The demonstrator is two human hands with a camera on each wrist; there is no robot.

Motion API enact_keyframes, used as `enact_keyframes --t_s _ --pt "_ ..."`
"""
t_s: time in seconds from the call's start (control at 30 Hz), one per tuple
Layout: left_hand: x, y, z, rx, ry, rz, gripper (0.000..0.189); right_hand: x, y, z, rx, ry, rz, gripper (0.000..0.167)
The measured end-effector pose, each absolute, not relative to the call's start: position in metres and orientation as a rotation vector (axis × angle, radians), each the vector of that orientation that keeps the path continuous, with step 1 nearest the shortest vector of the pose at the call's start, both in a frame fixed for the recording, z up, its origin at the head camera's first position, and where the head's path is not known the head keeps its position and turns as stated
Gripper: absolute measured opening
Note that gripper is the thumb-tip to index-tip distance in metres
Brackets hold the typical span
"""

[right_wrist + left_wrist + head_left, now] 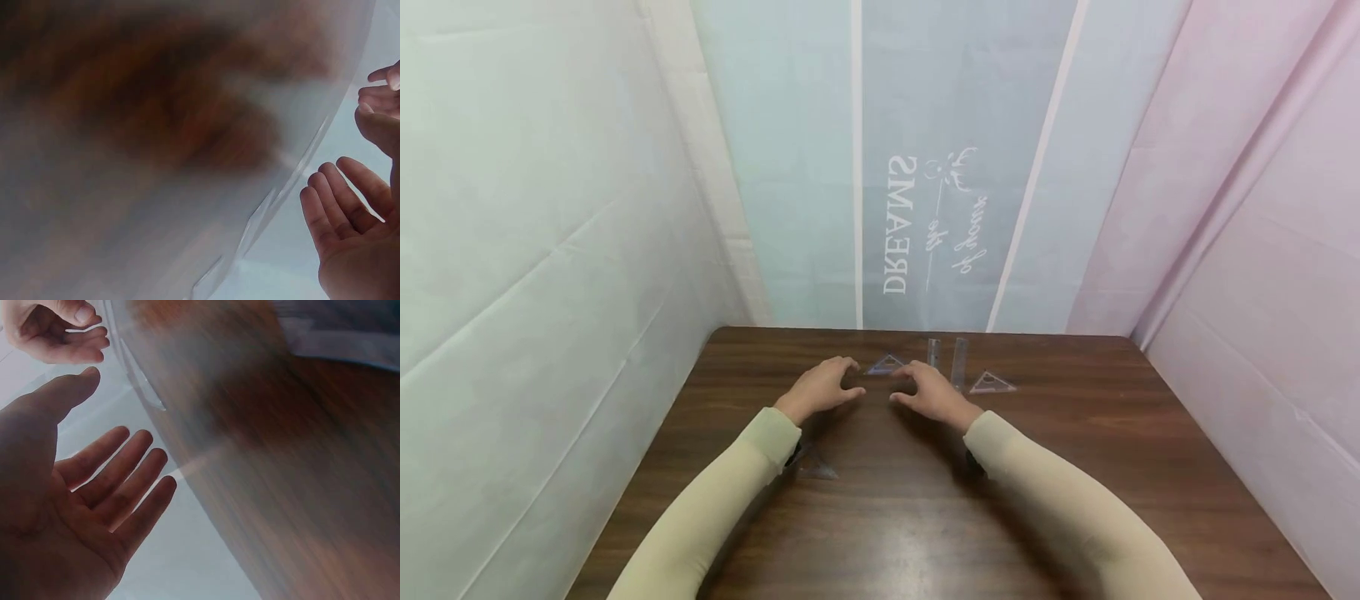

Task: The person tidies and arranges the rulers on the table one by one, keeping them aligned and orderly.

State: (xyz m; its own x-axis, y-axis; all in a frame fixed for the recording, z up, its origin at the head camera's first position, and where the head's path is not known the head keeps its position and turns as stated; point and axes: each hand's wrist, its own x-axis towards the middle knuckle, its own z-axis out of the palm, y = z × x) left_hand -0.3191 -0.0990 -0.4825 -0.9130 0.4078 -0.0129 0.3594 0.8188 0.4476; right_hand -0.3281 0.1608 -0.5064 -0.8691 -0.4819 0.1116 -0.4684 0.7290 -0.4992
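Above the wooden table, my left hand hovers with parted, relaxed fingers and holds nothing. Facing it across a small gap, my right hand is likewise loose and bare. Between and beyond the fingertips lies a clear bluish set square, partly hidden by the right hand. Two clear rulers, one on the left and one on the right, lie behind the right hand. Farther right is another clear set square. A third triangle lies beside my left cuff, partly covered by the sleeve.
The table's far edge meets a hanging cloth with mirrored lettering. Pale sheets stand on the left and right. In the left wrist view, the clear edge of a thing shows on the table, its kind unclear.
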Motion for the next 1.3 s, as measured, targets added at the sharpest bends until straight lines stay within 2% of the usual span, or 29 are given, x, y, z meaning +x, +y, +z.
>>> enact_keyframes --t_s 0.23,0.5,0.77,1.3 --pt "-0.332 -0.082 -0.491 0.616 2.888 0.7 0.051 -0.346 0.167 -0.508 -0.762 2.93 -0.81 0.056" --pt "-0.35 -0.073 -0.499 0.574 2.939 0.715 0.047 -0.359 0.161 -0.512 -0.704 2.963 -0.757 0.057" --pt "-0.356 -0.054 -0.504 0.537 2.993 0.62 0.05 -0.362 0.155 -0.513 -0.666 2.968 -0.674 0.054" --pt "-0.361 -0.027 -0.505 0.376 3.147 0.334 0.032 -0.366 0.155 -0.514 -0.566 2.991 -0.62 0.042"
